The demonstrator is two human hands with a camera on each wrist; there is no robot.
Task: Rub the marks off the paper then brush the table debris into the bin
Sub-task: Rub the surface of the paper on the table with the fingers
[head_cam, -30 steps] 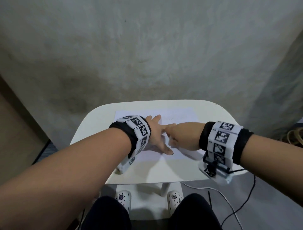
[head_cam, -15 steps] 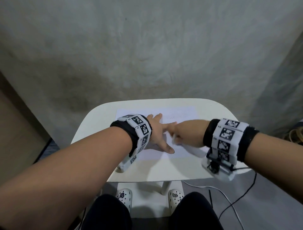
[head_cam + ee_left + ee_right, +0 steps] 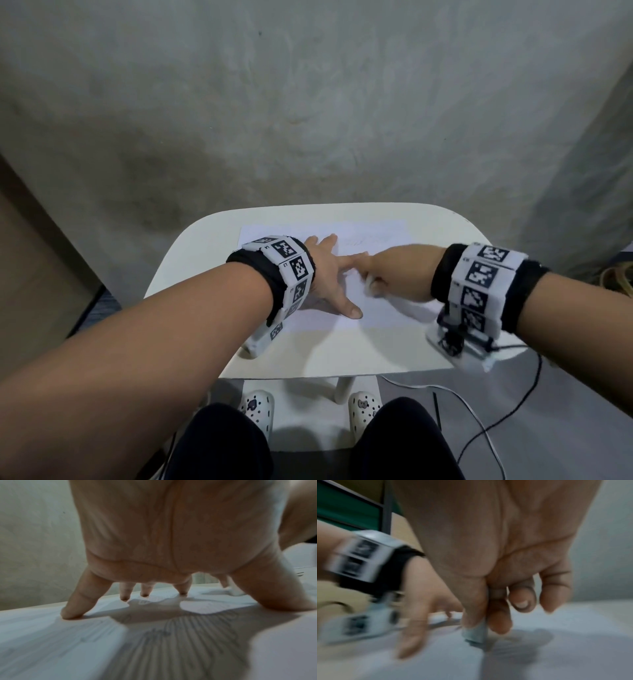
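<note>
A white sheet of paper (image 3: 383,233) lies on the small white table (image 3: 342,356). Faint pencil marks (image 3: 356,242) show near its far edge, and more pencil strokes (image 3: 188,635) run under my palm. My left hand (image 3: 329,277) presses the sheet flat with spread, straight fingers (image 3: 75,608). Just to its right, my right hand (image 3: 397,274) pinches a small white eraser (image 3: 369,284) between thumb and fingers, its lower end on the paper. The right wrist view shows the eraser (image 3: 475,632) blurred, beside grey marks (image 3: 518,646).
A rough grey wall (image 3: 308,120) rises right behind the table. Black and white cables (image 3: 479,404) trail over the floor at the right. Brown furniture (image 3: 34,257) stands at the left. My knees and white shoes (image 3: 257,407) are under the near edge. No bin is in view.
My right hand with the eraser has slid a little to the right across the paper. The left hand has stayed pressed on the sheet.
</note>
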